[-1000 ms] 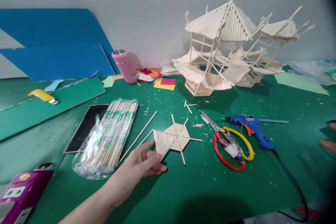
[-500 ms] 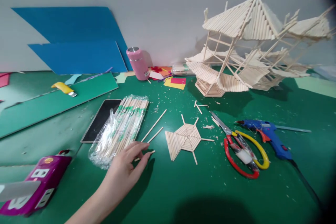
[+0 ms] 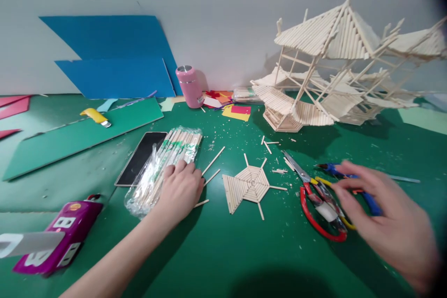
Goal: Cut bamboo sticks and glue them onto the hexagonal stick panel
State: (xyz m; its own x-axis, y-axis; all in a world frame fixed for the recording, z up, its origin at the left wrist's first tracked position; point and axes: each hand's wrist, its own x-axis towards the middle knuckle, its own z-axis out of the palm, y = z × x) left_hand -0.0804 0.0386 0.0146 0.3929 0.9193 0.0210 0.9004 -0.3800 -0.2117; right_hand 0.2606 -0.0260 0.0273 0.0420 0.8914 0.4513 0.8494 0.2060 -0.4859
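Observation:
My left hand (image 3: 183,188) is over the near right side of a clear plastic pack of wooden sticks (image 3: 181,142), its fingers curled down. Two loose wooden sticks (image 3: 213,161) and a shorter stick (image 3: 201,203) poke out from beside it; what its fingertips hold is hidden. On the right, my right hand (image 3: 387,219) hovers over the scissors (image 3: 323,205) with red and yellow handles and partly covers a blue glue gun (image 3: 372,202). Its thumb and fingers are apart. Between the hands lies a web-shaped stick piece (image 3: 253,184) with one filled wedge and several spokes.
A stick-built pavilion model (image 3: 314,42) stands at the back right. Further left are a pink flask (image 3: 189,87), blue boards (image 3: 115,77), a yellow cutter (image 3: 94,115), a dark phone-like slab (image 3: 139,160) and a purple power strip (image 3: 66,237). Stick scraps (image 3: 279,171) lie near the scissors.
My right hand has come into view from the right, over the scissors and glue gun. My left hand has curled its fingers and turned knuckles-up near the sticks. The view has shifted slightly.

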